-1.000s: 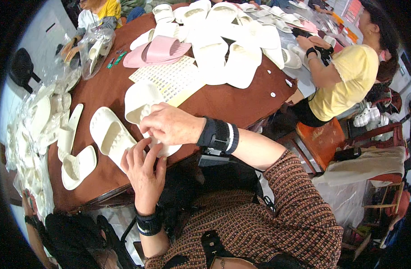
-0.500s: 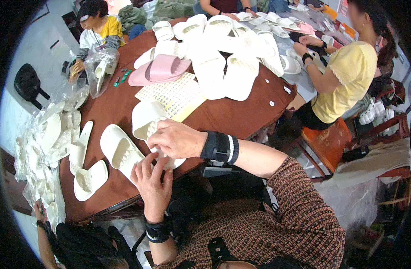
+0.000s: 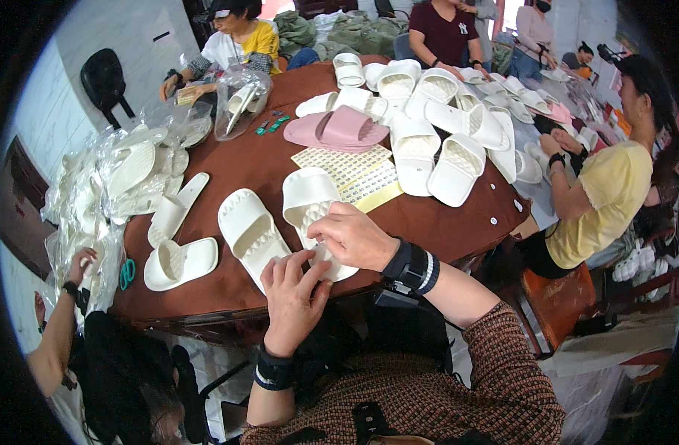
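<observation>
Two white slide slippers lie side by side before me, the left slipper (image 3: 244,222) and the right slipper (image 3: 307,194), toes pointing away. My right hand (image 3: 354,239) is over the right slipper's footbed, thumb and fingers pinched together. Whatever may be between its fingertips is too small to make out. My left hand (image 3: 293,300) has its fingers spread, the tips resting at the heel ends of the two slippers. Just past them lies a sheet of small printed stickers (image 3: 373,194), partly yellow, below a pair of pink slippers (image 3: 347,126).
More white slippers (image 3: 458,159) pile up at the far right of the brown-covered table (image 3: 243,159). Two white slippers (image 3: 182,261) lie at left, near teal scissors (image 3: 127,274) and bagged slippers (image 3: 128,170). Co-workers sit around; one person's arm (image 3: 61,326) reaches in from the left.
The view has shifted, so the table and slippers appear further right and the teal scissors now show. My hands keep nearly the same pose over the slippers.
</observation>
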`<action>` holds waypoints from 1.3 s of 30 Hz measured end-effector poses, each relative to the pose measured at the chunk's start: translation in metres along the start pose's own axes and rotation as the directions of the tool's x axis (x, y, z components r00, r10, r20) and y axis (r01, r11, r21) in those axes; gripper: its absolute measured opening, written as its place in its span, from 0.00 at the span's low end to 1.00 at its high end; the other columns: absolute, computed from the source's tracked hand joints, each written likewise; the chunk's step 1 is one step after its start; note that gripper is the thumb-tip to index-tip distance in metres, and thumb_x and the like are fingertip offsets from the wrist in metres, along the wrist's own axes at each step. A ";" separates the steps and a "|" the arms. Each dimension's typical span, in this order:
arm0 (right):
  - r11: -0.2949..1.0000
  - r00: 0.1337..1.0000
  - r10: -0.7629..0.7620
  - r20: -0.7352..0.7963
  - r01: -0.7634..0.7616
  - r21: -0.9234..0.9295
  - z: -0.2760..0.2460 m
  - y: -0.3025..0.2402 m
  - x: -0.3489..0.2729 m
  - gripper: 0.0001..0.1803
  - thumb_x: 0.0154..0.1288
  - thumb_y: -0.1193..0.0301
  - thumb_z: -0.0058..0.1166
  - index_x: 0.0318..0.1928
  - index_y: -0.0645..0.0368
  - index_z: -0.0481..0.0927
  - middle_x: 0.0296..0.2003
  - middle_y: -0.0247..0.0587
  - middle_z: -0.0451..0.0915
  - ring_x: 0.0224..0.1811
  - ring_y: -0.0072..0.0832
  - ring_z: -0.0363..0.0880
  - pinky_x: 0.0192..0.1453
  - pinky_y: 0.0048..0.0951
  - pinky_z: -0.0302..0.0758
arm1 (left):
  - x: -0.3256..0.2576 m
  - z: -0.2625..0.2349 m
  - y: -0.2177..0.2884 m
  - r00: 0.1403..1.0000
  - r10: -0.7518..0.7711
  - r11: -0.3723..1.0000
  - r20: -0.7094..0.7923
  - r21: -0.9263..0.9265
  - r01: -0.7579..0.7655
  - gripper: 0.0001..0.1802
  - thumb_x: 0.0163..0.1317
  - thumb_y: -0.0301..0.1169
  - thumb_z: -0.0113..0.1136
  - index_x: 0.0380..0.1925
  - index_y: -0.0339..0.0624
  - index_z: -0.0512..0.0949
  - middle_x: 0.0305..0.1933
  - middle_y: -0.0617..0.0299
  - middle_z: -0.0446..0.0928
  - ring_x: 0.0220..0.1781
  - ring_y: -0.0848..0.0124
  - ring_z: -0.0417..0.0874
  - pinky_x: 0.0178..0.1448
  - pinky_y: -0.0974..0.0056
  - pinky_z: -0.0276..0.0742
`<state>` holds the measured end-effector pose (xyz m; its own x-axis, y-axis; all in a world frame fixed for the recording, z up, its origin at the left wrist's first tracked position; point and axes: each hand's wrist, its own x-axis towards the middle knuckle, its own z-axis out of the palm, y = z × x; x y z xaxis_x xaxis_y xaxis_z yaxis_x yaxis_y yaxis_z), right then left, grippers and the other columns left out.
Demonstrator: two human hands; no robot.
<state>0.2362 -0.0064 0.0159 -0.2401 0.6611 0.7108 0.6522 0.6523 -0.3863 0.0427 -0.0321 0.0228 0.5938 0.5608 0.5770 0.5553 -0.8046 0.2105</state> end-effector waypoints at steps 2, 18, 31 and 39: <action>1.000 0.999 0.024 0.022 -0.024 0.001 -0.001 -0.002 -0.001 0.11 0.52 0.80 0.52 0.36 0.56 0.81 0.27 0.39 0.75 0.35 0.37 0.73 0.42 0.36 0.71 | -0.001 -0.001 0.003 1.000 0.001 1.000 0.001 -0.002 -0.001 0.16 0.51 0.31 0.65 0.42 0.49 0.78 0.52 0.62 0.73 0.53 0.60 0.71 0.63 0.51 0.58; 0.965 0.992 0.078 0.096 -0.100 0.243 -0.005 0.005 0.009 0.10 0.54 0.82 0.46 0.36 0.60 0.78 0.31 0.40 0.79 0.37 0.39 0.74 0.45 0.35 0.73 | 0.003 0.004 -0.006 1.000 -0.009 1.000 0.001 -0.001 0.009 0.16 0.52 0.31 0.64 0.43 0.50 0.78 0.52 0.62 0.73 0.55 0.60 0.71 0.64 0.50 0.58; 0.985 0.983 0.122 -0.138 -0.103 0.135 -0.003 0.007 0.003 0.07 0.55 0.81 0.45 0.32 0.60 0.77 0.29 0.43 0.79 0.37 0.44 0.75 0.45 0.42 0.71 | -0.003 0.002 0.003 0.999 0.025 1.000 -0.032 0.010 -0.024 0.17 0.49 0.30 0.64 0.42 0.50 0.79 0.49 0.62 0.74 0.52 0.60 0.72 0.63 0.50 0.59; 0.994 0.973 0.104 -0.205 -0.097 0.047 -0.002 0.012 0.003 0.05 0.56 0.80 0.48 0.32 0.60 0.77 0.28 0.43 0.78 0.37 0.43 0.75 0.44 0.40 0.71 | -0.001 0.003 0.001 0.998 0.023 1.000 -0.052 -0.005 -0.024 0.16 0.50 0.30 0.65 0.42 0.50 0.78 0.49 0.62 0.74 0.52 0.59 0.72 0.62 0.51 0.59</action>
<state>0.2442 0.0029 0.0148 -0.0185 0.6356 0.7718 0.6380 0.6018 -0.4803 0.0440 -0.0329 0.0199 0.5753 0.5310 0.6221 0.5381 -0.8186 0.2009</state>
